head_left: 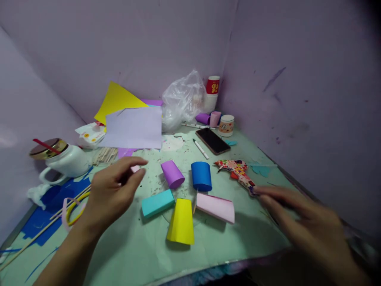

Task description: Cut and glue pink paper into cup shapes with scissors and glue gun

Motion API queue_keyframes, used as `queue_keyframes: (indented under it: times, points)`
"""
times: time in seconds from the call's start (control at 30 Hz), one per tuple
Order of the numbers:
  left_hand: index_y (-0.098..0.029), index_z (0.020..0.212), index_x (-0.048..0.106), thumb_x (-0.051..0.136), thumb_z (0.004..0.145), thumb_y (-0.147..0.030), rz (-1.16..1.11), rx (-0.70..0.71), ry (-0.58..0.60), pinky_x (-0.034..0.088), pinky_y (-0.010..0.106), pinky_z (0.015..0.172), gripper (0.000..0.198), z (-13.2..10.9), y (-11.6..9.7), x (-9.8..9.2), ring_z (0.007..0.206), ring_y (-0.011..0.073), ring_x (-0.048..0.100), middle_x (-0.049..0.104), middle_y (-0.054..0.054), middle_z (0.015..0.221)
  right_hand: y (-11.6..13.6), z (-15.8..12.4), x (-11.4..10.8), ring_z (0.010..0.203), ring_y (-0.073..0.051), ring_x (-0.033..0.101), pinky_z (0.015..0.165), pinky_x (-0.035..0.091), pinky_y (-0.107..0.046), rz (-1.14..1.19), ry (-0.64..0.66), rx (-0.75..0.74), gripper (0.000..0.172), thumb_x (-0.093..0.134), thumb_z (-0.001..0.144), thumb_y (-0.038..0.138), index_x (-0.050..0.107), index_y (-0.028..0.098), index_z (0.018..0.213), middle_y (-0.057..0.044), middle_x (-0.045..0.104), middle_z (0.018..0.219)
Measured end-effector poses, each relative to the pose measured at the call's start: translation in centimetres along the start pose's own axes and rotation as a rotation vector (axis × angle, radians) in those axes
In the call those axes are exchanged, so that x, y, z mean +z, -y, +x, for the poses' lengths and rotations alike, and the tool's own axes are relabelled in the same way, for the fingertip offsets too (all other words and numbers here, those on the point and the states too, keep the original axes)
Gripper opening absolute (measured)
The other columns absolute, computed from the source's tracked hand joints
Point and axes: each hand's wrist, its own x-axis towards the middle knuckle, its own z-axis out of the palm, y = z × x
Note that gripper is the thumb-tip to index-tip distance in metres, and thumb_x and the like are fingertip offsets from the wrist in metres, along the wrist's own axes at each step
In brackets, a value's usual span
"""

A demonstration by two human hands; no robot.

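While the left hand (111, 192) hovers left of the yellow tube (181, 224), thumb and forefinger parted, the right hand (312, 222) is at the glue gun (241, 172) right of that tube; I cannot tell whether it grips. Around the yellow tube lie a turquoise tube (157, 203), purple tube (172, 174), blue tube (201, 176) and pink tube (216, 206).

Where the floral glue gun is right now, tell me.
In the head view, the glue gun lies right of centre on the table, between the blue paper tube and the right hand.
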Motion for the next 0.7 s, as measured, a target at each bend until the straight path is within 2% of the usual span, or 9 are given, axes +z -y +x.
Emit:
queue_keyframes:
  times: [0.03,0.07,0.13,0.2,0.27,0.33,0.47,0.6,0.7]
  points:
    - [-0.024,0.090,0.070,0.062,0.080,-0.030,0.006,-0.066,-0.069,0.039,0.021,0.049,0.014,-1.2,1.0,-0.3,0.052,0.0082,0.050,0.066,-0.005,0.070,0.0,1.9,-0.3,0.092,-0.024,0.070,0.074,0.059,-0.034,-0.001,-0.040,-0.138,0.019,0.060,0.086,0.031,0.070,0.025,0.102,-0.005,0.075,0.101]
    - [-0.025,0.087,0.071,0.063,0.079,-0.031,0.002,-0.126,-0.139,0.039,0.021,0.050,0.013,-2.3,2.0,-0.4,0.054,0.0088,0.052,0.068,-0.005,0.072,0.1,3.9,-0.3,0.100,-0.024,0.067,0.086,0.056,-0.038,-0.010,0.069,-0.331,0.025,0.058,0.088,0.024,0.066,0.024,0.111,-0.007,0.071,0.113]
    - [-0.026,0.086,0.072,0.065,0.076,-0.033,-0.005,-0.250,-0.219,0.040,0.021,0.051,0.014,-4.1,3.5,-0.2,0.062,0.0111,0.058,0.070,-0.003,0.076,0.8,8.0,0.9,0.114,-0.026,0.058,0.095,0.051,-0.043,-0.079,0.269,-0.652,0.036,0.052,0.086,0.008,0.062,0.021,0.118,-0.009,0.064,0.126]
    - [-0.025,0.084,0.072,0.066,0.075,-0.034,-0.027,-0.310,-0.272,0.043,0.021,0.053,0.014,-5.1,4.5,0.4,0.066,0.0129,0.061,0.071,-0.002,0.076,1.7,11.1,3.0,0.124,-0.027,0.050,0.098,0.049,-0.044,-0.180,0.468,-0.862,0.054,0.050,0.079,-0.004,0.058,0.022,0.125,-0.007,0.060,0.133]
    - [-0.024,0.083,0.071,0.065,0.075,-0.034,-0.052,-0.337,-0.296,0.047,0.022,0.056,0.014,-5.7,5.1,0.9,0.067,0.0137,0.063,0.072,-0.002,0.076,2.5,13.0,5.2,0.131,-0.030,0.043,0.104,0.042,-0.049,-0.264,0.669,-1.017,0.070,0.051,0.070,-0.010,0.053,0.022,0.132,-0.006,0.054,0.141]
    - [-0.024,0.082,0.071,0.064,0.075,-0.035,-0.071,-0.361,-0.293,0.050,0.023,0.059,0.015,-5.9,5.3,1.3,0.067,0.0148,0.065,0.073,-0.001,0.077,3.1,13.8,6.8,0.133,-0.031,0.039,0.106,0.038,-0.051,-0.290,0.798,-1.086,0.076,0.054,0.067,-0.011,0.050,0.023,0.135,-0.006,0.051,0.143]
    - [-0.024,0.079,0.071,0.065,0.072,-0.037,-0.074,-0.388,-0.265,0.053,0.027,0.063,0.017,-5.9,5.2,1.4,0.070,0.0187,0.068,0.074,0.001,0.077,3.1,14.1,7.8,0.132,-0.031,0.041,0.104,0.038,-0.051,-0.295,0.886,-1.101,0.066,0.056,0.074,-0.005,0.054,0.027,0.132,-0.005,0.053,0.142]
    - [-0.024,0.081,0.071,0.063,0.075,-0.036,-0.063,-0.413,-0.214,0.054,0.028,0.066,0.016,-5.8,4.8,1.2,0.073,0.0188,0.069,0.075,0.002,0.079,2.5,14.5,7.4,0.127,-0.028,0.045,0.102,0.041,-0.046,-0.316,0.870,-1.066,0.063,0.055,0.075,-0.005,0.055,0.024,0.131,-0.007,0.053,0.141]
    - [-0.024,0.078,0.071,0.064,0.072,-0.036,-0.055,-0.414,-0.235,0.054,0.027,0.063,0.015,-5.8,4.5,1.1,0.069,0.0190,0.069,0.075,0.000,0.076,2.3,14.5,6.9,0.119,-0.025,0.052,0.099,0.043,-0.042,-0.333,0.812,-1.003,0.057,0.057,0.076,-0.001,0.057,0.021,0.129,-0.008,0.059,0.134]
